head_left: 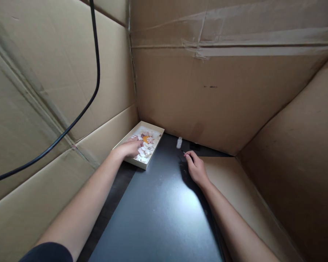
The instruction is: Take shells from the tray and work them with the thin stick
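My left hand point(130, 148) reaches over the near left side of a shallow cream box point(146, 165), its fingers apart and low over the contents. Inside lie several white and pinkish shell-like or petal-like pieces point(145, 151) around a round orange one point(146, 139); their exact kind is unclear. Out over the dark table, my right hand point(196, 165) pinches a thin, short stick with a dark tip point(183, 152), perhaps a small brush. Just beyond that tip stands a small, pale, see-through bottle point(179, 143), upright. The palm side of my left hand is hidden.
Tall cardboard walls point(221, 102) enclose the dark table point(158, 211) at the back and both sides. A black cable point(97, 72) hangs along the left wall. A flat cardboard sheet point(226, 178) lies at the right, beneath my right forearm.
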The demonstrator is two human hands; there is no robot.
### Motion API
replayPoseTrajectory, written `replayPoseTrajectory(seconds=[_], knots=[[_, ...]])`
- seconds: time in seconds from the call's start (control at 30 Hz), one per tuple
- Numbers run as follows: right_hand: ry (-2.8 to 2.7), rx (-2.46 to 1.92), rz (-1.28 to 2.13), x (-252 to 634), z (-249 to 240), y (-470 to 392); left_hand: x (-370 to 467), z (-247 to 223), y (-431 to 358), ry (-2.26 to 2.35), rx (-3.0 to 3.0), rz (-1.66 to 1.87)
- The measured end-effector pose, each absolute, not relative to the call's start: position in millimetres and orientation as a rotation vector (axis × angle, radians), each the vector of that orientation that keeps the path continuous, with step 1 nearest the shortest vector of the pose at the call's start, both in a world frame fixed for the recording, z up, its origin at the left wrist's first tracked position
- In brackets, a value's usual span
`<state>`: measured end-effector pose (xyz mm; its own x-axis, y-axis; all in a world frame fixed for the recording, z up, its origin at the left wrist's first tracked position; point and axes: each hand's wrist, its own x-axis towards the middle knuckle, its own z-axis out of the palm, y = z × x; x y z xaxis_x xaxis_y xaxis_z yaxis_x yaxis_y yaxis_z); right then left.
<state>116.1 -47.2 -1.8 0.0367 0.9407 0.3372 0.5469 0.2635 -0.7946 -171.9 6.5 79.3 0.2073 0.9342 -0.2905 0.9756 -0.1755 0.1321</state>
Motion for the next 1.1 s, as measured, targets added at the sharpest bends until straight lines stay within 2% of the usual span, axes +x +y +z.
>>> replayPoseTrajectory(seconds=[0.2,0.57,0.83,0.97,1.1], knots=[[-1.619,-1.380,0.566,116,-1,-47,-170,77,10,1.798,2.227,-0.270],[-1.605,-1.381,0.564,116,-4,-45,-184,72,25,1.762,2.214,0.000],[-1.600,-1.380,0.566,117,-6,-44,-182,85,16,1.642,2.152,0.496],[-1.585,-1.382,0.560,117,-5,-45,-159,98,1,1.351,1.900,0.772],[-1.580,-1.385,0.556,116,-3,-46,-127,99,-12,1.105,1.624,0.818]])
